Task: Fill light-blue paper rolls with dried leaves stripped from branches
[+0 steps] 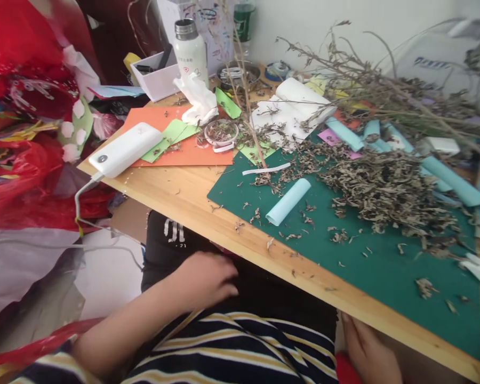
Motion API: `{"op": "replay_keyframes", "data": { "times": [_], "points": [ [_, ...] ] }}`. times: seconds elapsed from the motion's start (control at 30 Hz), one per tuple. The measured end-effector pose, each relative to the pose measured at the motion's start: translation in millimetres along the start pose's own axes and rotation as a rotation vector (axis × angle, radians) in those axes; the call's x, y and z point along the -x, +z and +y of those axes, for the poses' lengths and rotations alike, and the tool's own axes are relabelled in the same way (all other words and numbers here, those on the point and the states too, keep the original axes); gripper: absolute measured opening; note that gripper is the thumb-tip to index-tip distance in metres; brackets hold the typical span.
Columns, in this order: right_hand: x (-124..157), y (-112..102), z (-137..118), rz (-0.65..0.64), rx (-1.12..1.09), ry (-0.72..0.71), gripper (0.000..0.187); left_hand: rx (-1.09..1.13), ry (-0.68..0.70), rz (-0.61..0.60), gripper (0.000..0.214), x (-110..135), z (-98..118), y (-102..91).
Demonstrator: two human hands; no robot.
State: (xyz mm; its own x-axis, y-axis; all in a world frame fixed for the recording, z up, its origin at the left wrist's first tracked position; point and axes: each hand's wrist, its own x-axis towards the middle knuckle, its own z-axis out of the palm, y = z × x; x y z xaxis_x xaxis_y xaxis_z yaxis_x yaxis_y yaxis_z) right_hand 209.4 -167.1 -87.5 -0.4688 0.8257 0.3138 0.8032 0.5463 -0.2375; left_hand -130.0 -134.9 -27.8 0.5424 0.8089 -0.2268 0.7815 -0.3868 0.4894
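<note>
My left hand rests below the table edge on my lap, on dark cloth, its fingers curled loosely downward; nothing shows in it. My right hand sits under the wooden table's front edge at the lower right, fingers hidden. On the green cutting mat lie a rolled pale-blue paper tube and a heap of dried leaves. Dry branches stretch across the back right.
A white power bank with a cable lies on orange paper at the table's left corner. Behind stand a white flask, a white box, crumpled tissue and a small round dish. Red bags fill the left.
</note>
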Motion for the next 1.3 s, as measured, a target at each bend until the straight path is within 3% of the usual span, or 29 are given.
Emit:
{"op": "replay_keyframes", "data": {
  "times": [0.07,0.13,0.2,0.3,0.43,0.63,0.97,1.13,1.2,1.3],
  "points": [
    [-8,-9,-11,0.01,0.009,-0.086,0.026,0.064,0.397,0.02,0.026,-6,24,-7.1],
    [-20,-24,-30,0.017,-0.037,-0.152,0.033,0.014,0.651,0.181,0.029,-16,42,-6.9],
    [-36,-35,-47,0.098,-0.014,-0.183,0.041,-0.101,0.802,0.259,0.031,-32,50,-0.8],
    [-62,-36,-55,0.084,0.042,-0.164,0.034,-0.255,0.893,0.155,0.04,-57,49,5.6],
    [-79,-28,-43,-0.043,0.055,-0.183,0.029,-0.294,0.923,0.024,0.056,-77,39,-6.4],
    [-78,-30,-35,-0.029,0.107,-0.154,0.028,-0.182,0.902,-0.018,0.057,-91,23,-29.2],
    [-76,-26,-34,0.158,-0.08,-0.056,0.011,-0.32,0.674,-0.114,0.067,-107,-6,-58.7],
    [-72,-21,-37,0.191,-0.094,-0.038,0.008,-0.414,0.583,-0.036,0.062,-105,-20,-70.8],
    [-72,-24,-36,0.181,-0.121,-0.023,0.011,-0.445,0.528,0.057,0.063,-107,-18,-78.0],
    [-80,-35,-28,0.172,-0.158,-0.032,0.018,-0.486,0.33,0.244,0.062,-118,-4,-88.0]
  ]
}}
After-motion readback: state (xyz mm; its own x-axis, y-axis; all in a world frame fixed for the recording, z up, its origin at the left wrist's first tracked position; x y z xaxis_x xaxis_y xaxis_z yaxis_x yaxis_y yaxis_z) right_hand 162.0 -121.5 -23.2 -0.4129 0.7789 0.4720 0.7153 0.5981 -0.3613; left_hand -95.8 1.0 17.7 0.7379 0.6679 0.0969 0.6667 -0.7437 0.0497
